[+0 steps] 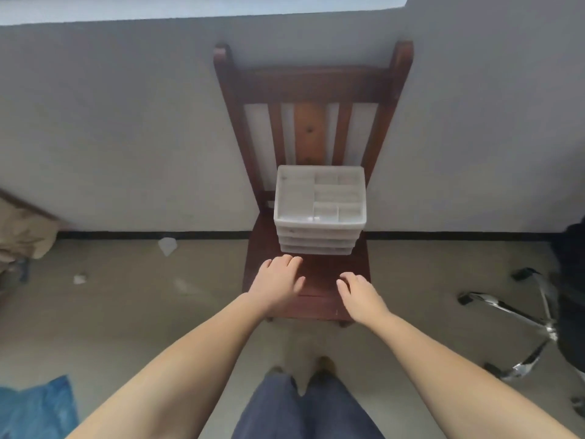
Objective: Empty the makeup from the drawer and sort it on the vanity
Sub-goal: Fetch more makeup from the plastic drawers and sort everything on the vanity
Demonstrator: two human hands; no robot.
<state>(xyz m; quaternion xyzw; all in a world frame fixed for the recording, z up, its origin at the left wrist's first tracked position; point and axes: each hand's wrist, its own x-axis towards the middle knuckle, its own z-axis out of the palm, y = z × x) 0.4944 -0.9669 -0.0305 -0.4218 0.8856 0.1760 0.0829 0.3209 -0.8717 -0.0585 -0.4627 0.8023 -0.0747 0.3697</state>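
the left hand (278,280) hovers palm down with loose, empty fingers over the front of the wooden chair (313,299), behind it a white plastic drawer box (319,210) with a divided top tray and stacked shut drawers, and the right hand (359,294) equally relaxed.

1. Drawer organizer (319,213): white translucent plastic, upright, square to the chair (313,280), sitting at the rear of its seat against the backrest.
2. Top tray split into several compartments; contents unclear.
3. Stacked drawers below, fronts all flush, closed.
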